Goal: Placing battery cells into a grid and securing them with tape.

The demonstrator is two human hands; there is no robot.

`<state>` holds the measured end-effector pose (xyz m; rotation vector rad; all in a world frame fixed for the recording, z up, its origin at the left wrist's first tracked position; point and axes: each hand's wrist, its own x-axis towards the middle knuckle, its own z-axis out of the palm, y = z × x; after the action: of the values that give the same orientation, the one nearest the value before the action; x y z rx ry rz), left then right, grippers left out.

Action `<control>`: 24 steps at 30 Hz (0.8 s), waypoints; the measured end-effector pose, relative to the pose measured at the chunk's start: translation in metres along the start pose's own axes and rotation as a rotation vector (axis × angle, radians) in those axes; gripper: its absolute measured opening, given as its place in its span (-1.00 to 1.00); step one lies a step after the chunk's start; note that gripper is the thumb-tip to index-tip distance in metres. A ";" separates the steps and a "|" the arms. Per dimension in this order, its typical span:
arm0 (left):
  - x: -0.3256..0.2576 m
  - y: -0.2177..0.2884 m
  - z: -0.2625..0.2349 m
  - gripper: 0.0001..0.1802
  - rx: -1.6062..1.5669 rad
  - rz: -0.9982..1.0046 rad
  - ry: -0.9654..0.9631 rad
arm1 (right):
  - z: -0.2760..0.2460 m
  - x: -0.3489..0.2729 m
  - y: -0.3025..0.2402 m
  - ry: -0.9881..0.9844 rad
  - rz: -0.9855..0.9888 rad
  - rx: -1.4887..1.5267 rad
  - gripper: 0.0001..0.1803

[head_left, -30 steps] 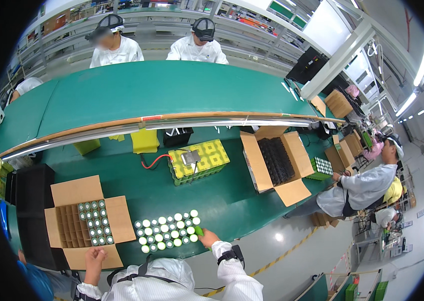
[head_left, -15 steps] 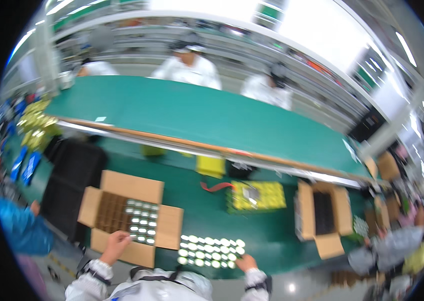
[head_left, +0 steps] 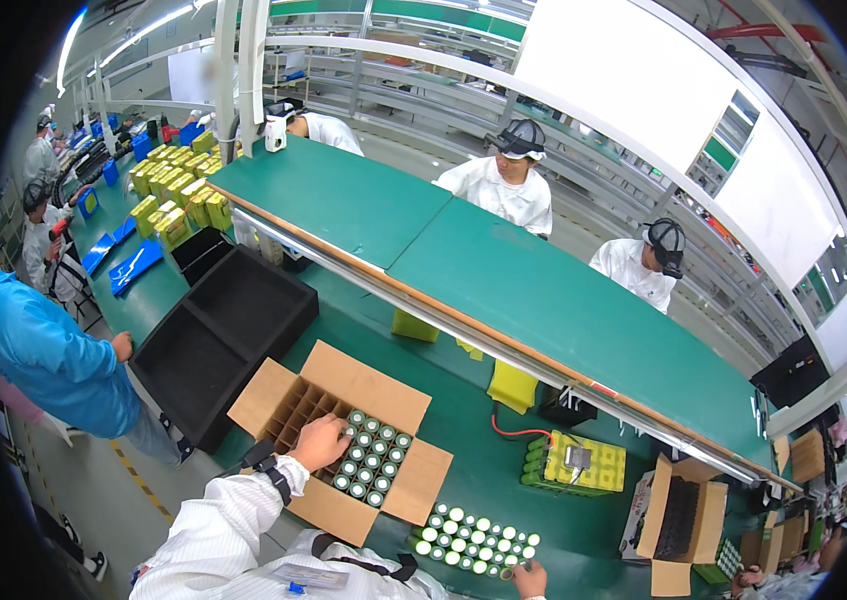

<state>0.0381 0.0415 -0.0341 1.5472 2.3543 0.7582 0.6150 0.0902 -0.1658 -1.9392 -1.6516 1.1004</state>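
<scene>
An open cardboard box (head_left: 421,477) holds several cylindrical battery cells (head_left: 364,461) standing upright in its right part. Brown dividers (head_left: 300,409) with unfilled slots show in its left part. Over the box, my left hand (head_left: 321,444) has its fingers closed at a battery cell beside the dividers. On the bench at lower right, a block of upright battery cells (head_left: 473,540) with pale, bright tops stands in rows. My right hand (head_left: 531,578) is at the near right corner of that block, fingers pinched on a cell there; the hand partly covers it.
A black divided tray (head_left: 233,320) lies left of the box. A yellow-green battery pack (head_left: 573,463) with a red wire and another open box (head_left: 678,520) stand to the right. A raised green shelf (head_left: 483,265) runs across behind. A person in blue (head_left: 58,345) stands at left.
The view has swung left and sharpened, so the bench appears shifted right. My left hand has moved from the box's near edge to over the cells; my right hand stays by the cell block.
</scene>
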 end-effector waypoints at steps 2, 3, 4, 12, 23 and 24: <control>0.006 0.000 0.002 -0.70 0.030 0.023 -0.017 | 0.003 -0.003 -0.001 0.036 -0.040 -0.048 -0.57; 0.009 0.001 0.002 -0.70 0.122 0.055 -0.059 | 0.002 -0.005 0.000 0.046 -0.033 -0.051 -0.57; 0.012 0.003 0.002 -0.69 0.214 0.088 -0.100 | 0.000 -0.008 0.001 0.042 -0.014 -0.048 -0.55; 0.036 0.012 0.005 -0.87 0.521 0.101 -0.301 | -0.011 -0.071 -0.055 0.267 0.058 0.049 -0.52; 0.052 -0.006 -0.006 -0.67 0.470 0.363 -0.344 | 0.024 -0.121 -0.150 0.325 -0.040 0.569 -0.63; 0.053 -0.008 -0.008 -0.67 0.434 0.399 -0.340 | 0.031 -0.121 -0.149 0.272 -0.065 0.519 -0.66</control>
<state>0.0062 0.0841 -0.0263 2.1598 2.0651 0.0197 0.4916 0.0061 -0.0405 -1.5992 -1.1365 1.0547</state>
